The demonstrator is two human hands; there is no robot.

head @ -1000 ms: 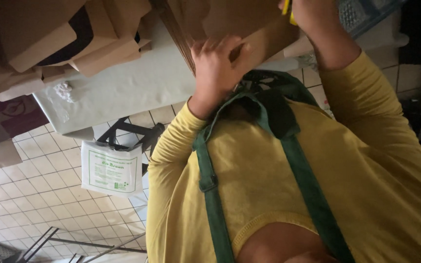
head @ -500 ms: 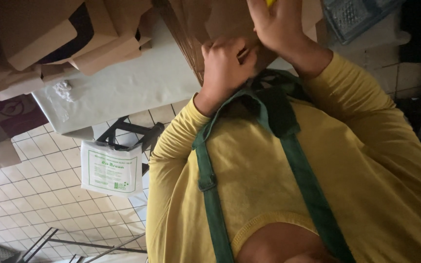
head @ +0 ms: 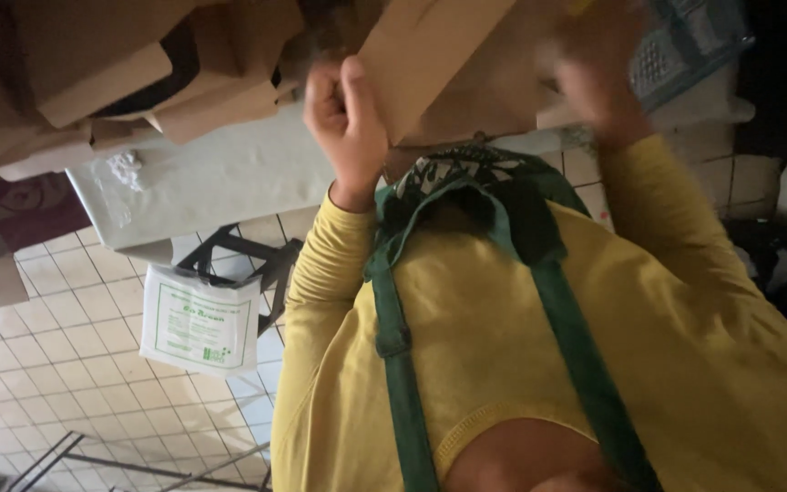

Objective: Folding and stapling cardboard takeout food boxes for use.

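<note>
Gripping the brown cardboard flap (head: 430, 64), the left hand (head: 346, 114) is clenched (right hand (head: 594, 68) blurred, grip unclear)

Pale counter (head: 229, 178) runs across the upper middle, with a heap of flattened brown cardboard pieces (head: 111, 73) piled over its upper left part. Small crumpled clear plastic scrap (head: 125, 169) lies on the counter near its left end. Below the counter edge a black metal frame (head: 248, 260) stands on the cream tiled floor (head: 38, 364). White plastic bag with green print (head: 200, 321) leans against that frame. Blue-grey mesh basket (head: 685, 41) at top right, blurred.
</note>
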